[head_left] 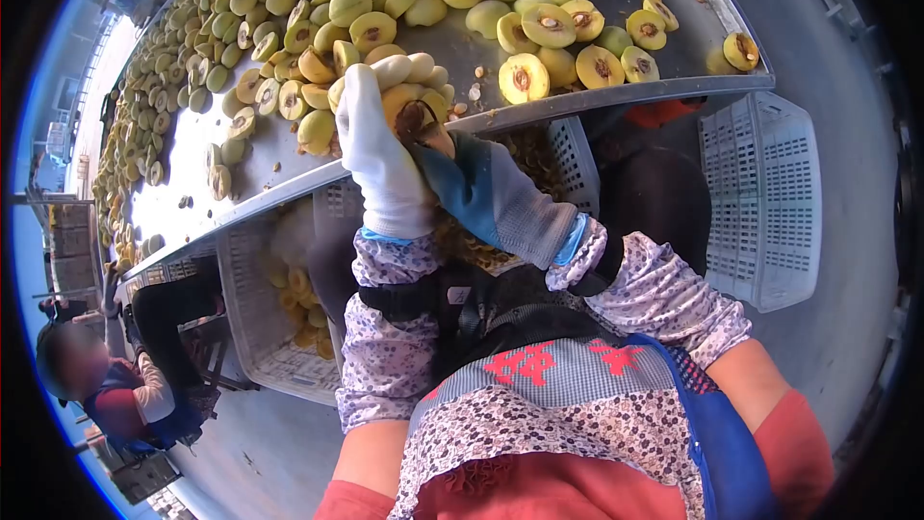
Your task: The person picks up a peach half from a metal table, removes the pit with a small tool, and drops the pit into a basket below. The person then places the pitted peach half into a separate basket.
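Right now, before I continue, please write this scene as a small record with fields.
left hand: white-gloved hand, holding a fruit piece
right hand: blue-grey-gloved hand, at the same fruit piece; any tool is unclear
table: metal table, bearing many cut fruits, dark centres visible on some
below table: pale basket on the left, fruit pieces inside
right side: white crate
nearby: another person, seated at far left

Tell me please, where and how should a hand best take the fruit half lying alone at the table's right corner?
I would pinch the fruit half by opposite sides of its rounded skin, from above. It lies apart from other fruit, but the raised rim nearby would probably crowd fingers coming in low.
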### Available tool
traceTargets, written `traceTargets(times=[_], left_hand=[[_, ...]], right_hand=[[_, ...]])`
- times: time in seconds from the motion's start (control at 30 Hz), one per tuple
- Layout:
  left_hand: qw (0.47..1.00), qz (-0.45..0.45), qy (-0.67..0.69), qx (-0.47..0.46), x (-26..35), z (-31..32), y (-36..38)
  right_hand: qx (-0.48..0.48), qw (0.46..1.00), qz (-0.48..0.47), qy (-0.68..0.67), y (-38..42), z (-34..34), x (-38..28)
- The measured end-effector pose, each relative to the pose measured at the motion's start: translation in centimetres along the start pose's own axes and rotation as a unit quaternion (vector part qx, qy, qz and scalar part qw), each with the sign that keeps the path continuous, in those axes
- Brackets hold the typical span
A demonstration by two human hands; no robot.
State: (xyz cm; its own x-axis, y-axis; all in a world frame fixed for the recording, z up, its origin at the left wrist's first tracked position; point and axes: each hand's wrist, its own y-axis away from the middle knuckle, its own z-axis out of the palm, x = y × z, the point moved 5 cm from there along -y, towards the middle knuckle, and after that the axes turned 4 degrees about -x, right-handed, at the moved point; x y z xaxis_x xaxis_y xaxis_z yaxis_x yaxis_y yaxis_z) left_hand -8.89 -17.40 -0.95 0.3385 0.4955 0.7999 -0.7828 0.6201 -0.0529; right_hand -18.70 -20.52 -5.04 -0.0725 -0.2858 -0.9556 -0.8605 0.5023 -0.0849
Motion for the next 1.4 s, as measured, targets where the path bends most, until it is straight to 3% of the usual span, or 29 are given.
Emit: traceTargets(times=[0.13, 0.2, 0.47, 0.63, 0.67, 0.73, 0.8, 0.87, 0.93, 1.07, 1.13, 1.2, 1.27, 1.33, 1.37, 1.4], left_hand=[[0.999, 0.014, -0.039, -0.017, 0.1, 0.6, 0.2], [0.987, 0.066, -0.149, 0.004, 0.8, 1.2, 0.7], [0.985, 0.036, -0.171, -0.005, 0.3, 1.3, 0.9], [0.963, 0.042, -0.265, -0.028, 0.6, 1.6, 1.2], [0.956, 0.078, -0.28, -0.045, 0.6, 1.6, 1.1], [0.947, 0.113, -0.294, -0.062, 0.6, 1.6, 1.1], [0.955, 0.067, -0.282, -0.058, 0.0, 1.2, 0.8], [0.953, 0.088, -0.28, -0.07, -0.3, 1.1, 0.8], [0.951, 0.108, -0.278, -0.081, -0.2, 1.2, 0.9], [0.942, 0.105, -0.315, -0.054, 0.7, 1.6, 1.5], [0.931, 0.12, -0.341, -0.044, 0.9, 1.4, 1.6], [0.781, 0.267, -0.552, -0.114, 1.5, 2.4, 2.1], [0.801, 0.249, -0.532, -0.116, 1.4, 2.4, 2.2], [0.819, 0.23, -0.512, -0.118, 1.4, 2.6, 2.2], [0.844, 0.227, -0.474, -0.103, 1.4, 2.5, 2.1], [0.868, 0.222, -0.436, -0.087, 1.5, 2.3, 1.9]], right_hand=[[-0.003, 1.0, -0.007, -0.03, 0.3, 0.1, 0.1], [0.001, 0.998, -0.003, -0.064, 0.1, 0.0, 0.0], [0.004, 0.991, 0.063, -0.114, 0.5, -0.4, 0.6], [-0.011, 0.998, -0.049, -0.032, 0.7, -0.5, 0.2], [-0.011, 0.998, -0.048, -0.033, 0.7, -0.5, 0.1], [-0.042, 0.988, 0.09, -0.12, 0.6, -0.2, 1.2], [-0.036, 0.992, 0.065, -0.1, 0.6, -0.5, 0.8], [-0.032, 0.996, 0.039, -0.079, 0.5, -1.3, -0.4], [-0.122, 0.938, 0.246, -0.213, 1.2, -1.7, -1.6], [-0.085, 0.971, 0.144, -0.173, 0.7, -0.8, -0.4], [-0.036, 0.992, 0.079, -0.09, 0.3, -0.5, 0.4], [-0.021, 0.992, 0.064, -0.103, 0.4, -0.1, 0.5], [-0.008, 0.992, 0.049, -0.113, 0.5, -0.5, -0.2], [-0.095, 0.961, 0.185, -0.182, 0.8, -0.5, -0.8], [-0.095, 0.961, 0.185, -0.181, 0.8, 0.1, 0.1], [-0.041, 0.991, 0.053, -0.115, 0.2, -0.1, -0.6]])
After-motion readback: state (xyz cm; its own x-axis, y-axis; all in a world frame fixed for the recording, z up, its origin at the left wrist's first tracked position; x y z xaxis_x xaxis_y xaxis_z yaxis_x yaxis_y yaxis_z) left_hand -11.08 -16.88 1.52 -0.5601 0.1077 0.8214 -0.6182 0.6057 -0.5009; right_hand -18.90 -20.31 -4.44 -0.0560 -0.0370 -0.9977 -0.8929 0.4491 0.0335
